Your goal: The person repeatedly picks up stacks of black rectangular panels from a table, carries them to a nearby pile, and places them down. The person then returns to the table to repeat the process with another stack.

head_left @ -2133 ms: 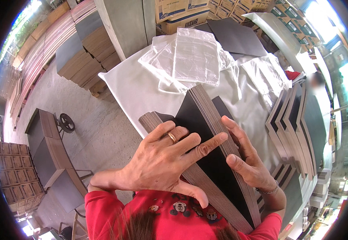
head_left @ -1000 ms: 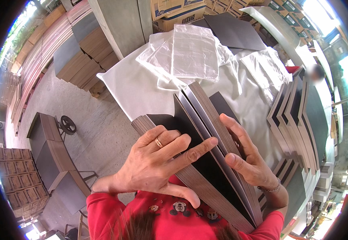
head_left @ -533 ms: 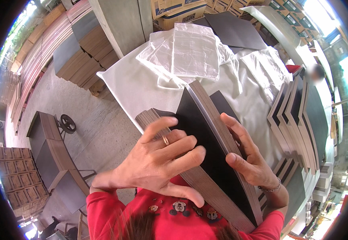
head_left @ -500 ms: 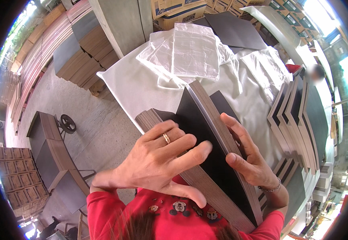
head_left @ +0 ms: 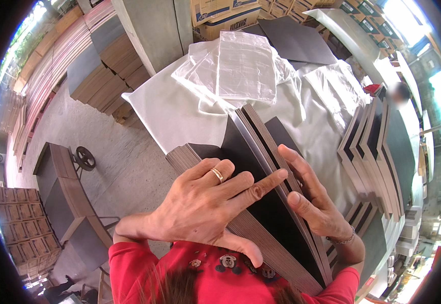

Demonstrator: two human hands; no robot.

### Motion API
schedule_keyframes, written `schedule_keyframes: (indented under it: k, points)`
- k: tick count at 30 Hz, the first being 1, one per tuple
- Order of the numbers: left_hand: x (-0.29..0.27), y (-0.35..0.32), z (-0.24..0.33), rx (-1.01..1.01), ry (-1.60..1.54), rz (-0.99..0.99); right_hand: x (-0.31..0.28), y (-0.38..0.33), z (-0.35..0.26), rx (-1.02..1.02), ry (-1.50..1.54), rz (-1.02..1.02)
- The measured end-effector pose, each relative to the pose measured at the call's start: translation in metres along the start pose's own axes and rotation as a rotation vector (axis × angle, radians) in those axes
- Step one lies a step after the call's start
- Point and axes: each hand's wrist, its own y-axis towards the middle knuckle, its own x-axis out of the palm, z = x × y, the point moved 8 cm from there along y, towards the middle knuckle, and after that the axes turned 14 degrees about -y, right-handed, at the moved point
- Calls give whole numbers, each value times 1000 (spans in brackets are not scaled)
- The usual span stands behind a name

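A thick stack of thin black boards (head_left: 273, 223) with grey-brown edges stands propped in front of me, spread like an open book. Its left portion (head_left: 182, 154) leans away from the right one, and a narrow gap splits the upright right portion. My left hand (head_left: 202, 202) reaches across with thumb and forefinger stretched out and the other fingers bent; the forefinger's tip touches the board edges beside that gap. From the right, my right hand (head_left: 319, 207) steadies the upright portion, thumb near the edges and fingers along its outer side. Some fingertip contact is hidden.
White sheeting covers the table (head_left: 154, 116), with clear plastic bags (head_left: 245, 66) on it. Bent dark boards (head_left: 377, 152) stand at the right. Stacked boards (head_left: 98, 81), a concrete pillar (head_left: 152, 30) and a board-laden cart (head_left: 60, 187) are at the left. Another person (head_left: 398, 93) is far right.
My left forefinger has moved right and up onto the board edges. A gap has opened within the right portion of the stack, and my right hand has barely shifted.
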Motion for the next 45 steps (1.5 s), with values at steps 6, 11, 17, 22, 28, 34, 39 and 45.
schedule_keyframes:
  k: [6, 11, 17, 22, 28, 34, 39, 45]
  points:
    - [-3, -3, 2, -28, 1, -79, -1, 0, -1, -22, -34, 5]
    - [-2, -6, 1, -25, 0, -61, -1, 0, 0, -27, -32, 7]
    - [-2, -8, 1, -33, -12, -51, -1, 1, -3, -72, -78, 40]
    - [-2, -11, 1, -36, -18, -56, 1, 0, -1, -15, -27, 11]
    - [-4, -8, 3, -46, -16, -69, -1, 1, -2, -64, -64, 27]
    - [-2, -9, 2, -34, -15, -68, -1, 0, -1, -55, -31, 9]
    - [-3, -9, 2, -36, -22, -76, -2, 1, -1, -50, -47, 20]
    - [-10, -13, 2, 35, -57, 99, -2, 0, 2, 1, -7, 19]
